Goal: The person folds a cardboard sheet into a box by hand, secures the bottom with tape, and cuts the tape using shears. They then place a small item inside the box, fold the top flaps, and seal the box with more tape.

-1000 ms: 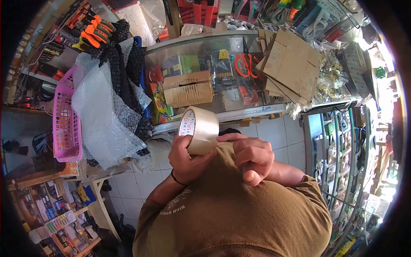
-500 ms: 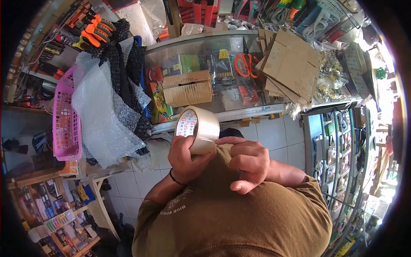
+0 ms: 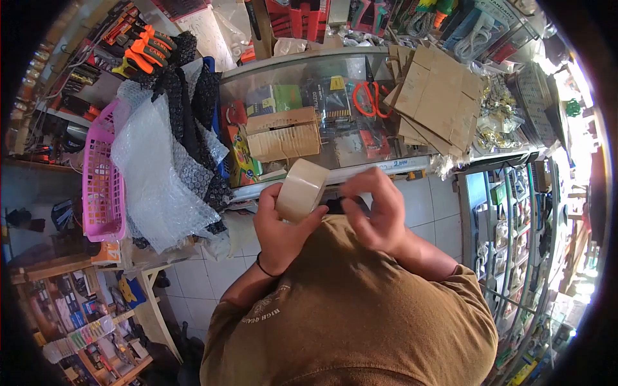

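Observation:
My left hand (image 3: 280, 233) grips a roll of clear packing tape (image 3: 302, 190) above the floor in front of my chest, thumb on one side and fingers on the other. The tape's smooth outer face is turned up, and its printed core no longer shows. Just right of the roll is my right hand (image 3: 380, 215), apart from it, with thumb and forefinger spread and nothing visible between them; the fingertips are a little blurred. Beyond the roll, a small cardboard box (image 3: 284, 138) lies on the glass counter (image 3: 241, 80).
Orange-handled scissors (image 3: 367, 100) and stacked cardboard pieces (image 3: 438, 96) lie on the counter's right part. To the left are bubble wrap (image 3: 151, 174) and a pink basket (image 3: 103, 186). A glass display case (image 3: 508, 219) stands at the right, shelves (image 3: 84, 328) at lower left.
My left hand has turned the tape roll, so its outer face shows instead of the printed core. My right hand has come off the roll's side, lifted and spread its fingers.

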### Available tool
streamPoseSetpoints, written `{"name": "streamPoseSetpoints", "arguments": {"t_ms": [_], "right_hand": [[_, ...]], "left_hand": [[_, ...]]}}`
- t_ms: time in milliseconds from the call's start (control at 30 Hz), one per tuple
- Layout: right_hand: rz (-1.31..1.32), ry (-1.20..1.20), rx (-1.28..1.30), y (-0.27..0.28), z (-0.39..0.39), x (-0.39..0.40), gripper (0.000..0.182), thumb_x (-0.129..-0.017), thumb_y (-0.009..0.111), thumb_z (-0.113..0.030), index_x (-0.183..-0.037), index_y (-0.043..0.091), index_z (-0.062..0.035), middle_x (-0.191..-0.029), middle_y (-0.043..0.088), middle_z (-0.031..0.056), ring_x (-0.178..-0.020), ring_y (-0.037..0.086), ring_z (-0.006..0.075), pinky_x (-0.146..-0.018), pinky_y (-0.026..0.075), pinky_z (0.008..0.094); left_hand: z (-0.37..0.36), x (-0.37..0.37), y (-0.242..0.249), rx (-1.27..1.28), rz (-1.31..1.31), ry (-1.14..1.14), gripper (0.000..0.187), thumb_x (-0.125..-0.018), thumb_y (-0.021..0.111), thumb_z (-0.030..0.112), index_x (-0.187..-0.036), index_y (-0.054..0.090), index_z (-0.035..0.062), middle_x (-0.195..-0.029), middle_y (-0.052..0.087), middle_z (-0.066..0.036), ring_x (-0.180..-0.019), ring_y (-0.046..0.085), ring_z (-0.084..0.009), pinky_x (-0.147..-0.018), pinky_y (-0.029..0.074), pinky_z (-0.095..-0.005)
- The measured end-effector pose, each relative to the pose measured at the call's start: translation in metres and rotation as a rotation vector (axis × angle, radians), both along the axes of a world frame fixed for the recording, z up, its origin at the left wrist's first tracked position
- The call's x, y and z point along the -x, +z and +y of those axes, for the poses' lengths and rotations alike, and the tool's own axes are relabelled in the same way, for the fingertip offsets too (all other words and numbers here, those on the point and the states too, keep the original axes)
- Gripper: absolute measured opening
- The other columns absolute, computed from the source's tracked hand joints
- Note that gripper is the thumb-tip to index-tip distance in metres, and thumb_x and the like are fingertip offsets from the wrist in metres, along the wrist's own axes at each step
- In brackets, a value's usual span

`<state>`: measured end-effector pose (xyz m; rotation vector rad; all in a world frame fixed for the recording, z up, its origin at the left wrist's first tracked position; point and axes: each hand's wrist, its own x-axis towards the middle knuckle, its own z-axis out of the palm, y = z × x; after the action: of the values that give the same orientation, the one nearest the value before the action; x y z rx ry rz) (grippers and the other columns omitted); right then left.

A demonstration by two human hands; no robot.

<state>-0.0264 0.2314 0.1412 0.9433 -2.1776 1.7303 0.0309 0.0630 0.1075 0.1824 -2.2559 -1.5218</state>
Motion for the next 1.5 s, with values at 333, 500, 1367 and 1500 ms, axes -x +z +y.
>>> {"name": "streamPoseSetpoints", "arguments": {"t_ms": [333,500,1367,1500], "right_hand": [[-0.160,0.117,-0.088,-0.025,-0.009,0.013,0.042,-0.066,0.051,0.015,-0.102,0.061,-0.0023,-0.106,0.059,0.0136,-0.096,0.060,0.0302,-0.081,0.049,0.0352],[-0.130,0.120,-0.125,-0.031,-0.013,0.002,0.043,-0.065,0.051,0.015,-0.103,0.062,-0.0033,-0.105,0.059,0.0138,-0.095,0.060,0.0302,-0.080,0.050,0.0346],[-0.157,0.213,-0.215,-0.039,-0.007,-0.016,0.039,-0.065,0.051,0.012,-0.099,0.063,-0.0037,-0.106,0.060,0.0126,-0.093,0.062,0.0301,-0.077,0.052,0.0352],[-0.172,0.210,-0.192,-0.042,-0.007,-0.018,0.040,-0.064,0.052,0.013,-0.098,0.063,-0.0040,-0.104,0.061,0.0122,-0.094,0.062,0.0293,-0.077,0.052,0.0349]], "left_hand": [[-0.008,-0.018,0.015,-0.597,-0.202,-0.292,0.050,-0.081,0.068,0.019,-0.118,0.042,-0.0014,-0.102,0.053,-0.007,-0.095,0.051,-0.0128,-0.083,0.042,-0.0287],[-0.036,-0.005,0.057,0.358,0.136,-0.369,0.038,-0.075,0.069,0.013,-0.109,0.056,0.0023,-0.099,0.054,-0.011,-0.090,0.052,-0.0257,-0.081,0.042,-0.0346],[-0.016,-0.004,0.050,0.465,0.115,-0.584,0.015,-0.069,0.064,0.002,-0.081,0.055,0.0038,-0.087,0.052,-0.007,-0.082,0.053,-0.0252,-0.074,0.043,-0.0365],[-0.011,-0.007,0.041,0.523,0.139,-0.641,0.015,-0.072,0.059,0.000,-0.083,0.049,0.0015,-0.090,0.048,-0.012,-0.083,0.051,-0.0290,-0.073,0.044,-0.0367]]}}
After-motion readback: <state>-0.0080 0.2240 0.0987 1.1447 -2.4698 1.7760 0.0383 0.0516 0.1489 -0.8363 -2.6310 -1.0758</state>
